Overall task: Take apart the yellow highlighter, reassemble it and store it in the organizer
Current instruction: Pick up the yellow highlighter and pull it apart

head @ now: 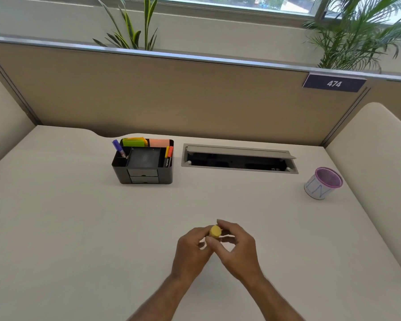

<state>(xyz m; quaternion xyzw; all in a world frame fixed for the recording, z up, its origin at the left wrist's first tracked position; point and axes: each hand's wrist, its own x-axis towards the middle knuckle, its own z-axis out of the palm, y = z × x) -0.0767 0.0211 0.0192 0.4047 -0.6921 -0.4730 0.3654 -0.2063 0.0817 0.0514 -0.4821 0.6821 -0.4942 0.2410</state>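
carefully: we held yellow highlighter [215, 231] over near-centre desk [79, 228], left hand [191, 250] and right hand [237, 247] fingers both closed on it. best to steady barrel, pull straight. organizer [144, 163] sat far left.

Highlighter [215, 231] between my hands: yellow, plain. Table [79, 228]: off-white, no pattern. Organizer [146, 163]: black; drawers grey. Sticky notes in its rear section: green pad [132, 142], pink pad [159, 142]. Marker [119, 148] in its left section: purple cap, white barrel. Pens in its right section: orange cap [170, 151], yellow cap [167, 151], black barrels. Cable hatch [240, 158]: grey frame, black interior. Cup [323, 183]: purple mesh, white wrap with blue lettering. Partition [195, 100]: tan. Number plate [333, 83]: navy, white digits. Plants [361, 31]: green.
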